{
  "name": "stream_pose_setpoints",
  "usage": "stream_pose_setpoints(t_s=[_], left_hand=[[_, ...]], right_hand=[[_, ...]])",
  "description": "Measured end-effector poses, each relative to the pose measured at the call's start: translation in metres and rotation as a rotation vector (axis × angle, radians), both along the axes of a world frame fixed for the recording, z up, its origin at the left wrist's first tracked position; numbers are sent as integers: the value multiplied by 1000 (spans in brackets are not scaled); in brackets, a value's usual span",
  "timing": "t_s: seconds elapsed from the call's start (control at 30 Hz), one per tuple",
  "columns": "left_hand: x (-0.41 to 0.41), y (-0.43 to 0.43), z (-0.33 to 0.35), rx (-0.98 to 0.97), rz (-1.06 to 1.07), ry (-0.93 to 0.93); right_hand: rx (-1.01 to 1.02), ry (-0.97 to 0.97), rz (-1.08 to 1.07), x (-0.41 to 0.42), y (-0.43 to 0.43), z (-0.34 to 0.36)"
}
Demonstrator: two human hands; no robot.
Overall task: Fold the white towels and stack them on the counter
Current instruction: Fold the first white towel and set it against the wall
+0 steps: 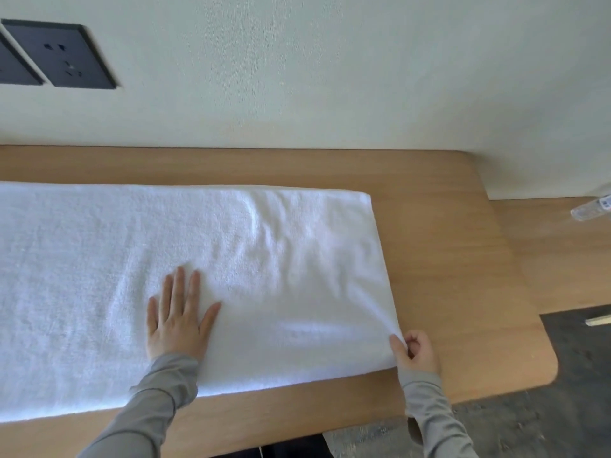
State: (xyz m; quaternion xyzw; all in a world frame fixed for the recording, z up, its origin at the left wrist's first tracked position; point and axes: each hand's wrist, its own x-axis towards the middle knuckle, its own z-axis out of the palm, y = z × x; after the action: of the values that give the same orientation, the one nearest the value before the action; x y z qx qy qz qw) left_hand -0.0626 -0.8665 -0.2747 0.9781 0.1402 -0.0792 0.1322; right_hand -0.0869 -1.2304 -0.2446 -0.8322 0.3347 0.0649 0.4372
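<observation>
A long white towel lies flat along the wooden counter, and its left end runs out of view. My left hand presses flat on the towel near its middle, fingers straight and spread. My right hand pinches the towel's near right corner between thumb and fingers, at the towel's right edge. Both arms wear grey sleeves.
A pale wall rises behind the counter, with dark power sockets at the upper left. To the right a lower wooden surface holds a clear plastic bottle at the frame's edge. Dark floor lies past the counter's rounded corner.
</observation>
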Motion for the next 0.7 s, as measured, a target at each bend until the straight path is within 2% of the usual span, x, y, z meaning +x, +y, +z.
stream_pose_setpoints(t_s=[0.2,0.33,0.43,0.57,0.7], left_hand=[[0,-4,5,22,-27,6],[3,-14,14,7,-48,-1],[8,-27,20,-7,-67,-1],[18,-38,20,1,-80,-8],[22,-39,14,12,-57,-7]], right_hand=[[92,141,47,12,-4,-1],[212,114,-20,63,-8,6],[235,51,62,124,4,11],[-178,-78,385,210,17,19],[-444,78,700,269,27,20]])
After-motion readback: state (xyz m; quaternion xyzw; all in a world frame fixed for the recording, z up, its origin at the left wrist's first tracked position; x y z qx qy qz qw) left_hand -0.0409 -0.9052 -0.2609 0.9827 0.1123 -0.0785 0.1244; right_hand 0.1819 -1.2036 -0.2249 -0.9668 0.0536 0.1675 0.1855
